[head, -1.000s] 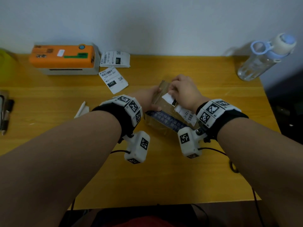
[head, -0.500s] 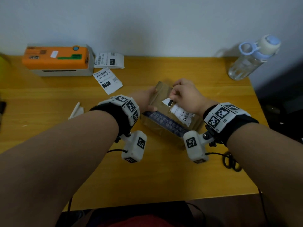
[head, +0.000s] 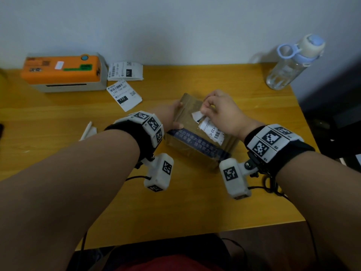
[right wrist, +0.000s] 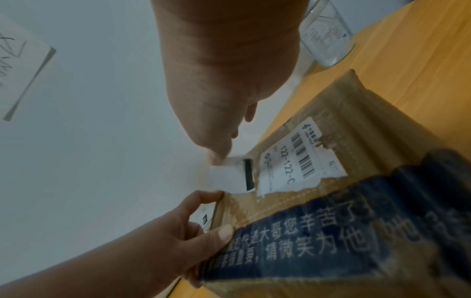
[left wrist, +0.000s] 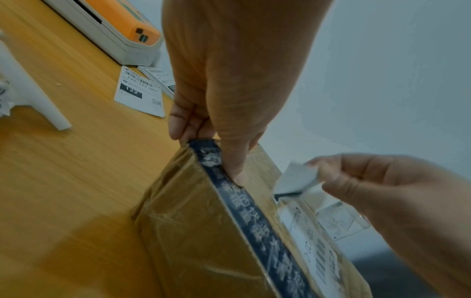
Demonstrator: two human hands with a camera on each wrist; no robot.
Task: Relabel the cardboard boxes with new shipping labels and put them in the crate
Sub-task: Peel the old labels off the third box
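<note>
The table [head: 195, 202] carried everything. The box [head: 192, 141] sat near the middle of the table, a bit toward the right edge, tilted up on one side, wrapped in shiny brown tape with a dark blue printed band. No crate showed in any view.

The printer [head: 64, 73] stood at the far left corner, the water bottle [head: 289, 63] at the far right corner. Two new labels [head: 125, 94] lay loose just beside the printer, apart from the box.

The left hand [head: 170, 117] gripped the box's left end, thumb on the blue band and fingers curled round the far side. The right hand [head: 218, 112] pinched the lifted corner of the old label [right wrist: 293, 161], which was already ragged along its edges and still stuck over most of its face.

Risks, as I judge them:
- The old label likely tears again, since the paper looked thin and the pull came from one small corner; scraps would stay under the new label.
- Glossy tape may lift with the paper and open the wrapping.
- The tilted box could slip from the left hand if the pull is sharp, because that tape looked slick.
- Glue residue could make a new label wrinkle or sit crooked.
- Loose labels could get brushed off the table by a forearm.
</note>
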